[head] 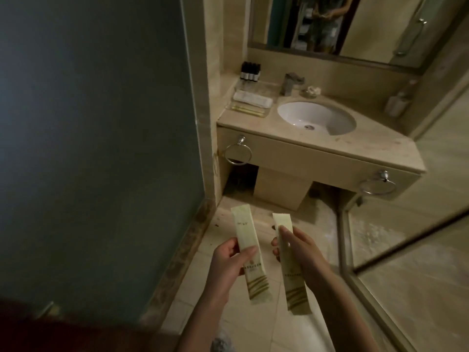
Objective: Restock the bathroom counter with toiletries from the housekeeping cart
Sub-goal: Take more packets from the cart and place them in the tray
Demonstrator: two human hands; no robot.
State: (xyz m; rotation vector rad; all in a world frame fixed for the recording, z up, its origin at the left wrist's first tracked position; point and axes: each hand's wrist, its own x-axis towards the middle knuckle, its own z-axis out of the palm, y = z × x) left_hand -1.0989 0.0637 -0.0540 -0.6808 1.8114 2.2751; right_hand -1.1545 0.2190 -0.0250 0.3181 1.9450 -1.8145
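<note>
Sachets: left hand (pixel 229 260) pinches one (pixel 72 252), right hand (pixel 302 252) the other (pixel 291 273); probably light, floppy, so hold mid-length.

hotel bathroom: marble counter (pixel 375 146), sink (pixel 299 115), toiletry bottles (pixel 250 71)

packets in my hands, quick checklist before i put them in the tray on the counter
1. The left hand has a grip on the left packet, thumb across its front: ok.
2. The right hand has a grip on the right packet: ok.
3. Both packets face the same way, striped ends toward you: ok.
4. The tray has room beside the white packets already lying in it: cannot tell.
5. The counter is within reach: probably not ok, since both packets are held low over the floor, well short of it.
</note>
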